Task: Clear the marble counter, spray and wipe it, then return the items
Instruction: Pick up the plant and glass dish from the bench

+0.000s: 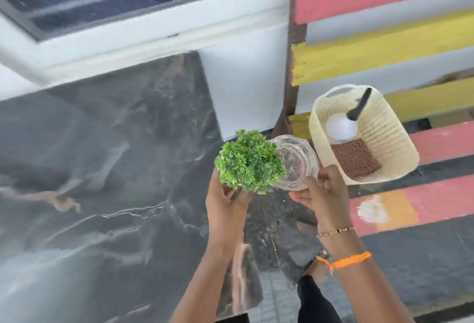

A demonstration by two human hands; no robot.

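Note:
The dark marble counter with pale veins fills the left and centre of the view, and its surface is bare. Off its right edge, my left hand grips a small green leafy plant from below; its pot is hidden by the leaves and my fingers. Right beside it, my right hand holds a clear glass ashtray by its near rim. Both objects hang over the dark floor between the counter and a bench.
A cream woven basket rests on a red and yellow slatted bench at the right. Inside it lie a white bottle with a black sprayer and a brown cloth. A white wall ledge runs behind the counter.

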